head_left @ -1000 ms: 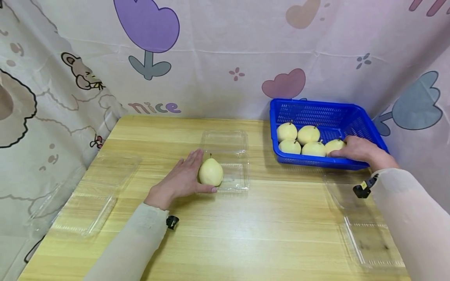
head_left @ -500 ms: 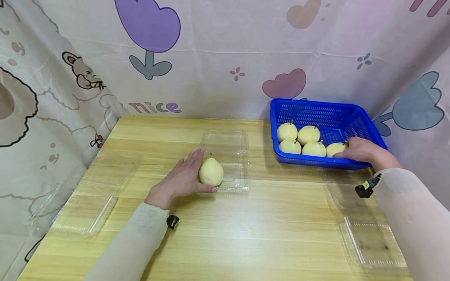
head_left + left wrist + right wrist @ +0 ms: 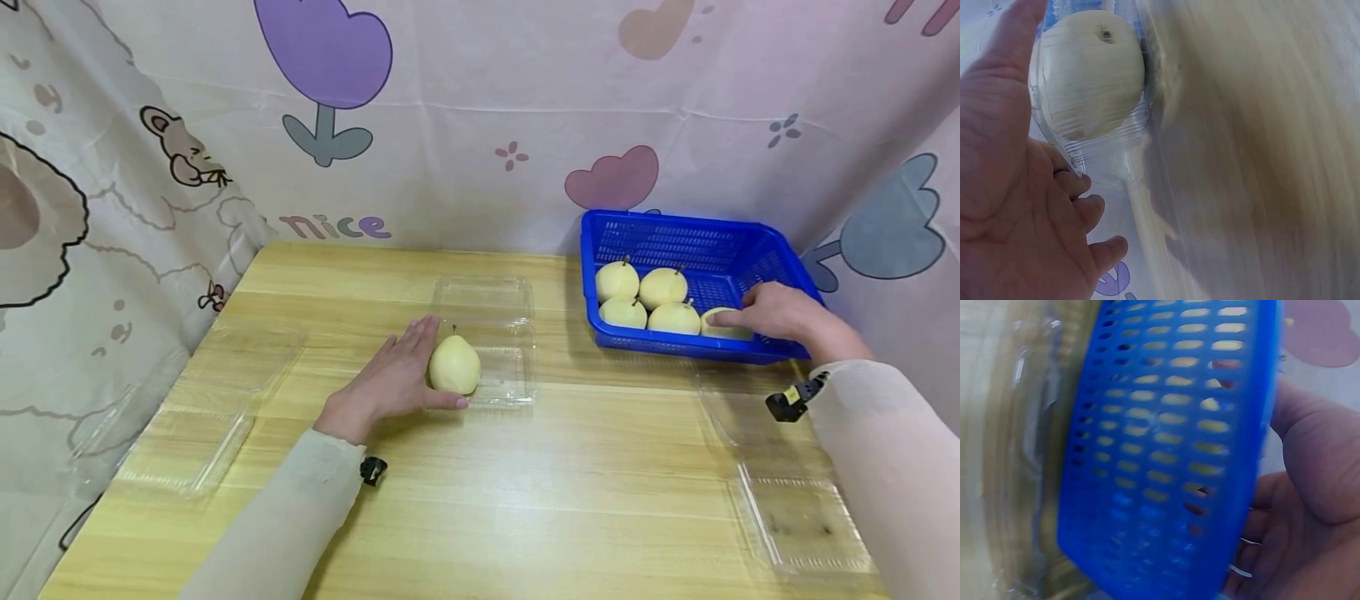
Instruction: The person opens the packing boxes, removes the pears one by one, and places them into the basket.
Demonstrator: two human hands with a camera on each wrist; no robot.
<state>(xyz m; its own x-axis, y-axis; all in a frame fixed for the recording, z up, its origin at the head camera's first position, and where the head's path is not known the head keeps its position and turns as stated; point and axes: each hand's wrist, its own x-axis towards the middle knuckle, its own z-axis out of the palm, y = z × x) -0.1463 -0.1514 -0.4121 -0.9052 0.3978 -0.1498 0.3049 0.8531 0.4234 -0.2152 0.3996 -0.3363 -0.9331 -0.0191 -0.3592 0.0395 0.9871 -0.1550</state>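
Note:
In the head view a pale yellow pear [image 3: 454, 367] stands stem up in the left part of a clear plastic clamshell box [image 3: 510, 375] whose lid lies open behind it. My left hand [image 3: 390, 375] rests at the box's left side, fingers straight, thumb along the front edge. The left wrist view shows that pear [image 3: 1091, 75] through the box wall. My right hand [image 3: 787, 317] reaches into the blue basket [image 3: 675, 342] and grips the rightmost pear [image 3: 727, 327], thumb across its top. In the right wrist view the basket wall [image 3: 1160, 444] hides that pear and most fingertips.
Several other pears [image 3: 663, 287] sit at the basket's left. One open clear box [image 3: 183, 442] lies on the wooden table [image 3: 525, 517] at left, another [image 3: 810, 517] at right beneath the right forearm. A printed cloth [image 3: 465, 67] hangs behind the table.
My right hand has shifted slightly right, and its thumb now lies over the rightmost pear, whose stem is no longer visible. My left hand stays at the box. The head view has shifted slightly.

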